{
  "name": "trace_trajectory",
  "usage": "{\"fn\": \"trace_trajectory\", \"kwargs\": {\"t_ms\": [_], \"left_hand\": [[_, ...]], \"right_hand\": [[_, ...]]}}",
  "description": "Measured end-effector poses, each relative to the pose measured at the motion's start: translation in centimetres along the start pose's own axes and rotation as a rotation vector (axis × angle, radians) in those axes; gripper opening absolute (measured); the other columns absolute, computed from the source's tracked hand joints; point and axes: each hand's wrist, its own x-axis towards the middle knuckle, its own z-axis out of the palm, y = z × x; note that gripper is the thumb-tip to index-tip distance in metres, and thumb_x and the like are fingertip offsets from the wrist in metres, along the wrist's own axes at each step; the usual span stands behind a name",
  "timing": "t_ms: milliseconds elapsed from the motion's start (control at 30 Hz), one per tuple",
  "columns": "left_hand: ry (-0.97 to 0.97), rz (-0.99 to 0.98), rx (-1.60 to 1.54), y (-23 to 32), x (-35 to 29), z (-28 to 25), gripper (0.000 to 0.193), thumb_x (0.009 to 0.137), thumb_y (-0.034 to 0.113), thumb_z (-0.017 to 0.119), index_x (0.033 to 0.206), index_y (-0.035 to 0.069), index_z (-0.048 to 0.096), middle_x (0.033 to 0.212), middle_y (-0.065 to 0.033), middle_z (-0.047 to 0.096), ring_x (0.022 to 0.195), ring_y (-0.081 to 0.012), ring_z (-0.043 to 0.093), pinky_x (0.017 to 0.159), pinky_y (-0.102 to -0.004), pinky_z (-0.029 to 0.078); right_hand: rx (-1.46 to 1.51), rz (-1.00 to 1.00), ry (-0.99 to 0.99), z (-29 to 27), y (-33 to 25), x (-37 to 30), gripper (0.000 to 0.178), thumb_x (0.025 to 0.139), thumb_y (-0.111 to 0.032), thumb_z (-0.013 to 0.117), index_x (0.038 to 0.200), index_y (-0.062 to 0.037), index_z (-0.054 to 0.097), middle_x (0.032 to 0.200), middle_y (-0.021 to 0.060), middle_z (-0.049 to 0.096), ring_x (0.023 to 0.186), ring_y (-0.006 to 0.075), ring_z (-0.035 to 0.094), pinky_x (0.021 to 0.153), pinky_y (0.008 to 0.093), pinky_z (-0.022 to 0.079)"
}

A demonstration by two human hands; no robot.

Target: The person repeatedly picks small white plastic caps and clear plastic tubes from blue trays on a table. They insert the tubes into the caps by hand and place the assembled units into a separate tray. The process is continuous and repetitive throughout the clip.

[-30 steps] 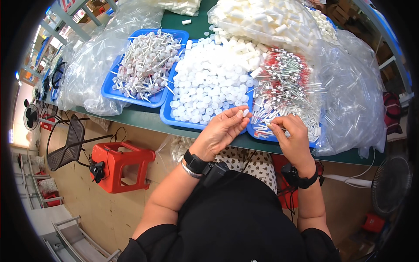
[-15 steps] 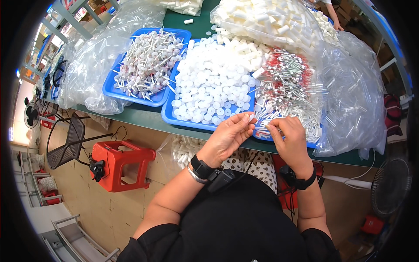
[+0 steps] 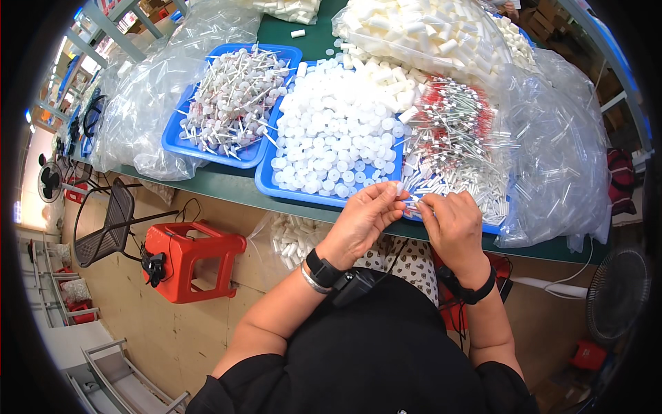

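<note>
Over the front edge of the trays my two hands meet almost fingertip to fingertip. A small translucent white disc (image 3: 399,187) is pinched between the thumb and forefinger of my left hand (image 3: 369,219). My right hand (image 3: 456,224) is closed in a pinch on a thin white stick (image 3: 412,199), whose end points toward the disc; fingers hide how the two touch. Just behind my left hand, a blue tray (image 3: 265,185) is heaped with similar discs. Beyond my right hand, another blue tray (image 3: 491,228) holds thin white sticks (image 3: 476,196) and red-and-white wired pieces (image 3: 455,114).
A blue tray (image 3: 172,145) at left carries disc-and-stick pieces. A clear bag of white cylinders (image 3: 420,31) lies at the back. Clear plastic bags (image 3: 558,152) flank the trays on the green table (image 3: 231,182). A red stool (image 3: 186,259) stands on the floor, left.
My right hand has moved slightly left, bringing the stick up to the disc in my left hand. Another person's arm at the far right back has drawn away.
</note>
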Motion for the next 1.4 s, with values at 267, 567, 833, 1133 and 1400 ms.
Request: {"fn": "trace_trajectory", "kwargs": {"t_ms": [267, 567, 833, 1133, 1400], "left_hand": [[-0.113, -0.054, -0.059, -1.2, -0.2, 0.2, 0.023, 0.099, 0.019, 0.060, 0.113, 0.002, 0.063, 0.096, -0.0036, 0.067, 0.083, -0.0090, 0.064, 0.076, -0.0225, 0.056], [-0.104, -0.108, -0.185, -2.0, -0.1, 0.1, 0.018, 0.098, 0.018, 0.062, 0.107, 0.002, 0.064, 0.095, -0.0052, 0.068, 0.080, -0.0092, 0.064, 0.075, -0.0240, 0.057], [-0.076, -0.121, -0.110, -0.9, -0.3, 0.4, 0.019, 0.098, 0.017, 0.061, 0.109, 0.002, 0.063, 0.095, -0.0043, 0.067, 0.083, -0.0102, 0.064, 0.075, -0.0243, 0.057], [0.083, 0.084, 0.043, 1.5, -0.9, 0.1, 0.021, 0.096, 0.022, 0.065, 0.107, 0.004, 0.062, 0.099, -0.0069, 0.066, 0.090, -0.0149, 0.065, 0.083, -0.0278, 0.055], [0.064, 0.082, 0.032, 0.7, -0.5, -0.7, 0.030, 0.099, 0.024, 0.061, 0.119, 0.001, 0.060, 0.104, -0.0078, 0.065, 0.097, -0.0164, 0.065, 0.088, -0.0287, 0.055]], "right_hand": [[0.628, 0.553, 0.016, 1.5, -0.6, -1.0, 0.006, 0.089, -0.007, 0.067, 0.088, -0.0024, 0.063, 0.064, 0.0094, 0.059, 0.055, 0.0267, 0.053, 0.058, 0.0373, 0.042], [0.287, 0.258, 0.074, 2.0, -0.3, -0.7, 0.007, 0.090, -0.005, 0.064, 0.084, -0.0028, 0.060, 0.070, 0.0102, 0.061, 0.060, 0.0297, 0.056, 0.060, 0.0390, 0.043], [0.647, 0.498, -0.038, 2.3, 0.4, -1.3, 0.007, 0.090, -0.007, 0.064, 0.091, -0.0007, 0.063, 0.073, 0.0117, 0.063, 0.064, 0.0299, 0.059, 0.063, 0.0366, 0.045], [0.104, 0.055, -0.286, 1.5, 3.8, 0.2, 0.005, 0.083, -0.010, 0.066, 0.083, -0.0050, 0.067, 0.076, 0.0087, 0.064, 0.076, 0.0274, 0.061, 0.073, 0.0380, 0.046], [0.024, -0.100, -0.477, 3.5, 5.0, 0.9, 0.004, 0.078, -0.003, 0.062, 0.081, -0.0040, 0.065, 0.079, 0.0111, 0.061, 0.077, 0.0315, 0.060, 0.073, 0.0419, 0.048]]}}
